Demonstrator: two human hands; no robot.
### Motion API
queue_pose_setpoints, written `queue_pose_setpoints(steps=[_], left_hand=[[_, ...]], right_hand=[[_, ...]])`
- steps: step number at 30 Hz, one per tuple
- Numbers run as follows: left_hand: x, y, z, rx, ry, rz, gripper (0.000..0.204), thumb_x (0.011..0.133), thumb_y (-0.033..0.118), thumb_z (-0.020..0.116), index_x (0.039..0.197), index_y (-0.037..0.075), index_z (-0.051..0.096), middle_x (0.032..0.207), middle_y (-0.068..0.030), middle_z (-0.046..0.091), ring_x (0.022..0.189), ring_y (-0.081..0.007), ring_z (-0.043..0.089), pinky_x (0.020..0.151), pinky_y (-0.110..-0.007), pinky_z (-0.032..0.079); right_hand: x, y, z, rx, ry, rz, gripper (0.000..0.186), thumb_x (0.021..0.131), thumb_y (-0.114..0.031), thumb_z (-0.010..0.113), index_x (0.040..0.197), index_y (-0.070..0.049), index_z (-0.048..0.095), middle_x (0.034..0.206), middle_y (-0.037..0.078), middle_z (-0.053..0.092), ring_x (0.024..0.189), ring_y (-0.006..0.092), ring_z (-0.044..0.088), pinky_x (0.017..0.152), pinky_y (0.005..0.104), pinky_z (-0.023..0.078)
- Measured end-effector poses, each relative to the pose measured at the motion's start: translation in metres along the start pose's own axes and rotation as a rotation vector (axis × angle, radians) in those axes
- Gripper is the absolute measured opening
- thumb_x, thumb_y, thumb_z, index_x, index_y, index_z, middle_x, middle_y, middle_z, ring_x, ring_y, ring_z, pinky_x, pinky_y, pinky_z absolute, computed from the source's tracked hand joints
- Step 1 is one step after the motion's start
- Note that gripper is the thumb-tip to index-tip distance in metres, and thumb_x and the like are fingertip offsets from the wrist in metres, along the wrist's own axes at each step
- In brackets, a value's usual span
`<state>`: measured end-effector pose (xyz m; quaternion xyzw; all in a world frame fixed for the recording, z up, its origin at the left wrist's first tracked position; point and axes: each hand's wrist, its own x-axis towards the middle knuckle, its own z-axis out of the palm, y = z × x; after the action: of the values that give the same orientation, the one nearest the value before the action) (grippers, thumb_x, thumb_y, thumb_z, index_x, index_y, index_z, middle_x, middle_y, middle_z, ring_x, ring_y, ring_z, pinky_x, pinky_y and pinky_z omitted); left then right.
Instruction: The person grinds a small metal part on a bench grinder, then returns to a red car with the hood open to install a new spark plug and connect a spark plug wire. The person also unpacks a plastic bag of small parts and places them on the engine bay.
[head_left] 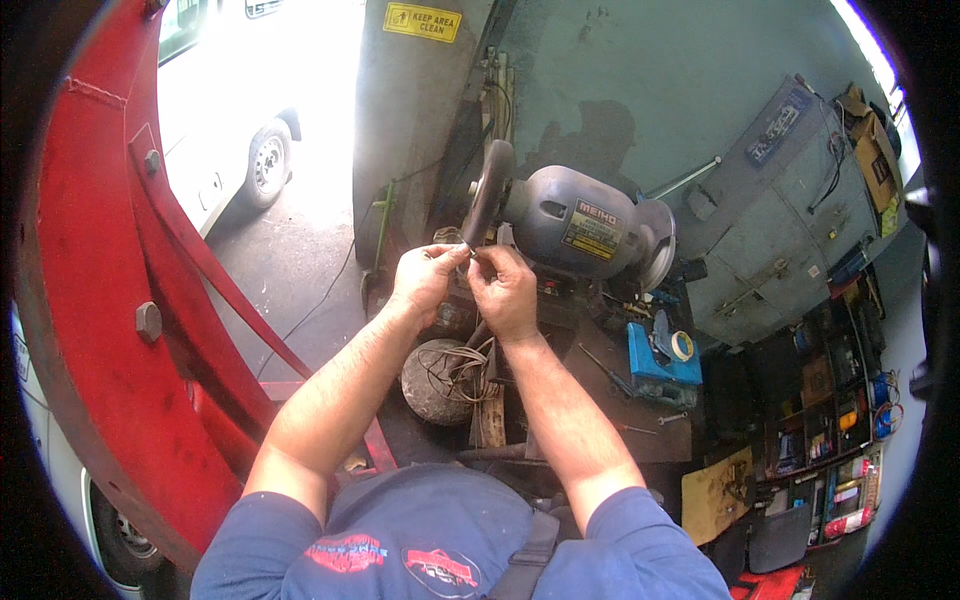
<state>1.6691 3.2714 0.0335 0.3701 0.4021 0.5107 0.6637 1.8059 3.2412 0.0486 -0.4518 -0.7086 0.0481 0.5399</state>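
Note:
My left hand (424, 280) and my right hand (505, 290) meet in front of a bench grinder (575, 220). Fingers of both hands pinch a small dark piece (472, 252), too small to name, close to the lower edge of the grinding wheel (487, 192) on the grinder's left side. Whether the piece touches the wheel I cannot tell. A second, paler wheel (657, 245) sits on the grinder's right end. Below my hands lies a round grey stone-like block (436, 382) with a tangle of thin cable (462, 372) over it.
On the bench at right stands a blue case (664, 362) with a roll of tape (682, 346) on it. Several tools lie nearby. A large red steel frame (110, 320) rises at left. A grey cabinet (770, 250) and shelves of supplies (825, 430) line the right; a white vehicle (222, 165) stands outside.

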Motion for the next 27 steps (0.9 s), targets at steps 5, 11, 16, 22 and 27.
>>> queue_pose_setpoints(steps=[5,11,16,22,27], left_hand=[[0.003,-0.004,0.000,0.031,-0.018,0.029,0.022,0.090,0.024,0.070,0.101,0.004,0.070,0.069,0.0036,0.058,0.048,-0.0031,0.042,0.042,-0.022,0.031],[0.003,-0.011,0.008,0.028,0.015,0.064,0.024,0.090,0.025,0.071,0.102,0.005,0.070,0.069,0.0038,0.058,0.049,-0.0034,0.042,0.043,-0.022,0.032],[-0.016,-0.014,0.011,-0.031,-0.053,0.030,0.025,0.090,0.029,0.070,0.102,0.007,0.069,0.071,0.0053,0.056,0.052,-0.0026,0.042,0.045,-0.020,0.032],[-0.020,-0.011,0.005,-0.209,-0.071,-0.019,0.024,0.091,0.024,0.071,0.104,0.004,0.067,0.076,0.0018,0.062,0.056,-0.0036,0.051,0.044,-0.019,0.036],[-0.010,-0.010,0.002,-0.207,-0.043,-0.029,0.026,0.090,0.025,0.072,0.105,0.004,0.068,0.070,0.0058,0.054,0.051,-0.0032,0.041,0.044,-0.021,0.030]], right_hand=[[0.000,0.003,-0.001,-0.128,-0.030,-0.097,0.016,0.080,0.001,0.067,0.095,-0.001,0.064,0.088,0.015,0.064,0.079,0.0325,0.065,0.067,0.0368,0.052],[-0.006,0.009,-0.004,-0.179,-0.037,-0.126,0.020,0.080,0.000,0.067,0.098,-0.005,0.062,0.094,0.015,0.064,0.082,0.0367,0.065,0.068,0.0416,0.053],[-0.014,0.004,-0.013,-0.186,-0.038,-0.115,0.018,0.081,-0.001,0.067,0.098,-0.005,0.061,0.097,0.014,0.065,0.084,0.0365,0.066,0.068,0.0407,0.054],[-0.018,-0.004,-0.004,0.225,-0.062,0.212,0.013,0.087,-0.004,0.068,0.099,-0.002,0.062,0.091,0.012,0.069,0.082,0.0207,0.070,0.070,0.0324,0.056],[-0.008,-0.001,0.008,0.399,-0.006,0.439,0.013,0.088,-0.007,0.071,0.098,0.000,0.064,0.088,0.006,0.070,0.079,0.0123,0.067,0.072,0.0261,0.052]])
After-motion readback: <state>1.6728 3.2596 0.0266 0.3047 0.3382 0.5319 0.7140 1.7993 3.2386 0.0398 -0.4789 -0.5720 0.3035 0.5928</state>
